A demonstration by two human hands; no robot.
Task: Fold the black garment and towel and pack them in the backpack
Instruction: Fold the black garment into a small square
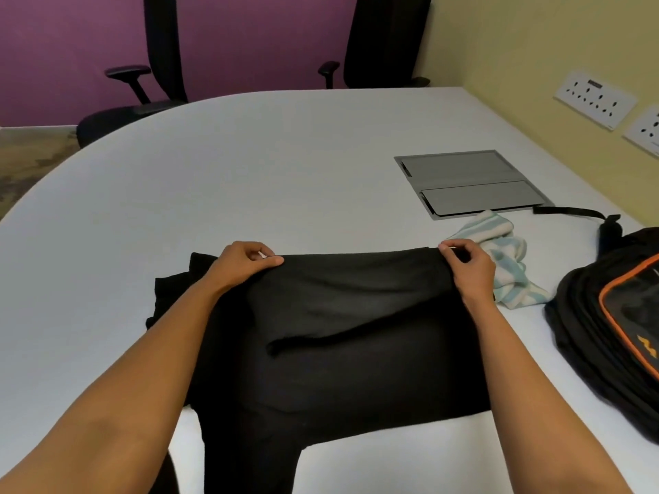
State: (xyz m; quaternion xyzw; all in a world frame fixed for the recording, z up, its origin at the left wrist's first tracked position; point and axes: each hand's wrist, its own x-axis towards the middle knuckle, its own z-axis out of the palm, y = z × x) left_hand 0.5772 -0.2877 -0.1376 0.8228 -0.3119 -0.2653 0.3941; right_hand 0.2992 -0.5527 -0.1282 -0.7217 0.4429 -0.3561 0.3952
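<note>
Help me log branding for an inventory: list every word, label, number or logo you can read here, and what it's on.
No readable words or numbers anywhere.
On the backpack: an orange zigzag logo mark, no legible letters.
On the wall socket panel: a small dark label at its top, too blurred to read.
On the black garment and the striped towel: no text seen.

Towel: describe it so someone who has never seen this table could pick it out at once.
On the white table, look right, between the grey cable hatch and the black backpack. The towel lies crumpled there, beside the far right corner of the black garment. Its neighbours are black or grey; it is white with light blue stripes.
</note>
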